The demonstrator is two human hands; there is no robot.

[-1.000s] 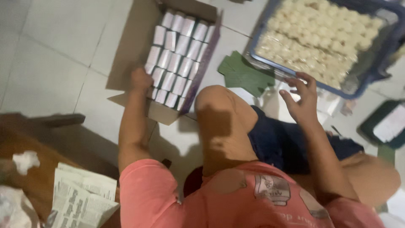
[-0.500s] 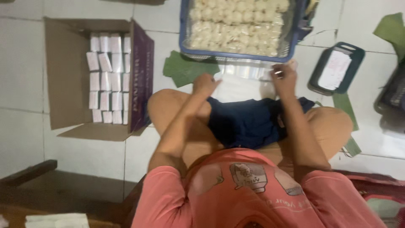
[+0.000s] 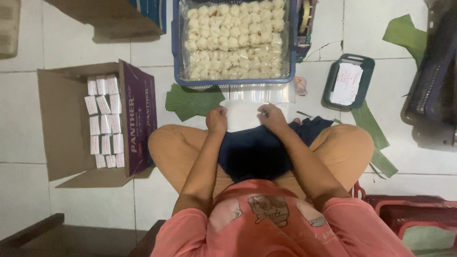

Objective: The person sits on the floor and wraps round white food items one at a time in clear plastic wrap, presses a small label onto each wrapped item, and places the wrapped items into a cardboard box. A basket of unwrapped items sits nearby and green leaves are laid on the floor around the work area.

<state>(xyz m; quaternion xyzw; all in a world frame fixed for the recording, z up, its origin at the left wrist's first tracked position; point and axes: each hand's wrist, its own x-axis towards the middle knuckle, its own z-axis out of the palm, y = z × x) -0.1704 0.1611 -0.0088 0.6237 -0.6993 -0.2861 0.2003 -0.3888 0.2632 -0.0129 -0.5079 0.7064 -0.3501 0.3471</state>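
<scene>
Both hands, left point(image 3: 216, 119) and right point(image 3: 271, 115), have come together on the clear bags point(image 3: 245, 112).

I see my left hand point(image 3: 216, 119) and right hand point(image 3: 271, 116) curled on a clear plastic sheet point(image 3: 247, 109) over my lap. Just beyond sits a blue crate point(image 3: 177, 43) of pale round dumplings point(image 3: 235, 38). A cardboard box point(image 3: 62, 123) of small white packets point(image 3: 104, 121) lies to my left.

Dim, even light, soft shadows, slightly blurred
</scene>
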